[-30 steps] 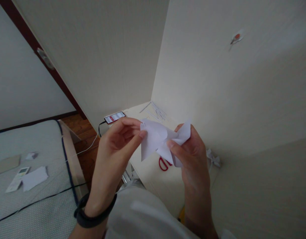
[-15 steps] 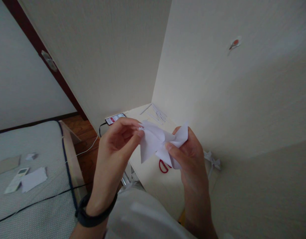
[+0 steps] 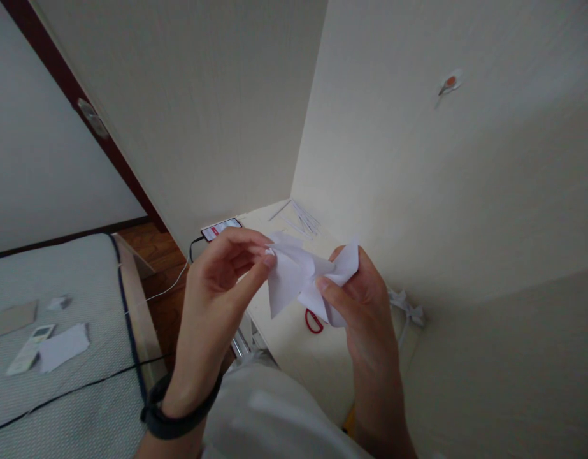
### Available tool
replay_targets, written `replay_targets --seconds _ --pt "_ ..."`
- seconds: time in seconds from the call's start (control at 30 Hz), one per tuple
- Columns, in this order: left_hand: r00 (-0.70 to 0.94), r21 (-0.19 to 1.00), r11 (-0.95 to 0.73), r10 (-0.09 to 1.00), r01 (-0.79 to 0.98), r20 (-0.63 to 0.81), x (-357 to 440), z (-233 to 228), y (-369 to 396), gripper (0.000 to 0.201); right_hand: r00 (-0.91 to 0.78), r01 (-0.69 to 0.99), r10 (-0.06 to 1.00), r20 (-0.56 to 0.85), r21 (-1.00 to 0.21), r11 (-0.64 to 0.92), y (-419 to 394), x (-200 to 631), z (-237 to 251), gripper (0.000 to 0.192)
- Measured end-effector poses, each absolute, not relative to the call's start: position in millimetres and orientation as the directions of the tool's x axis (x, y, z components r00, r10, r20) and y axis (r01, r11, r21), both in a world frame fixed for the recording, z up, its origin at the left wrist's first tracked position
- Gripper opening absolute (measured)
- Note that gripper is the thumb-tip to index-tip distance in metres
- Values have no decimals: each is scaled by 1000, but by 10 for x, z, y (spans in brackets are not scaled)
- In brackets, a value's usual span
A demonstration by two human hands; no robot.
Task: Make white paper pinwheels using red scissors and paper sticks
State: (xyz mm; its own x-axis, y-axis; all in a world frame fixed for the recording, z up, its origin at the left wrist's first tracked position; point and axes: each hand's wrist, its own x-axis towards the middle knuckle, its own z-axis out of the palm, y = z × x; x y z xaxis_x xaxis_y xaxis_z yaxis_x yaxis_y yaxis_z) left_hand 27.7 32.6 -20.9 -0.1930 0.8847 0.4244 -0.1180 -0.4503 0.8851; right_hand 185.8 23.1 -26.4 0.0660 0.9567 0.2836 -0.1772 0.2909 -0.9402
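A white paper pinwheel (image 3: pixel 290 277), with folded and curled blades, is held in the air between my two hands. My left hand (image 3: pixel 227 274) pinches a corner of the paper between thumb and fingers; a black band circles that wrist. My right hand (image 3: pixel 358 299) grips the other side, its thumb pressed near the centre where the folds meet and its fingers mostly hidden behind the paper. Below the paper, red-handled scissors (image 3: pixel 314 321) lie on the white tabletop (image 3: pixel 303 357), their blades out of sight.
Thin white paper sticks (image 3: pixel 303 220) lie at the table's far corner, near a phone (image 3: pixel 220 228) with a cable. Another folded paper piece (image 3: pixel 408 309) rests by the right wall. At left, a bed (image 3: pixel 97 280) holds a remote control (image 3: pixel 30 349) and white paper (image 3: pixel 64 347).
Both hands keep their grip on the paper, which has hardly moved. The whole view has shifted very slightly.
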Motion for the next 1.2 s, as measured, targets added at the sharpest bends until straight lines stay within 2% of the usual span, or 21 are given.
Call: replay_targets --seconds 0.83,1.2 --pt "-173 894 -445 885 -43 432 260 -197 311 10 72 -168 969 237 -955 246 219 1847 -241 21" --pt "-199 919 -386 909 -74 366 223 -202 320 6 89 -120 966 241 -961 250 226 1854 -250 21"
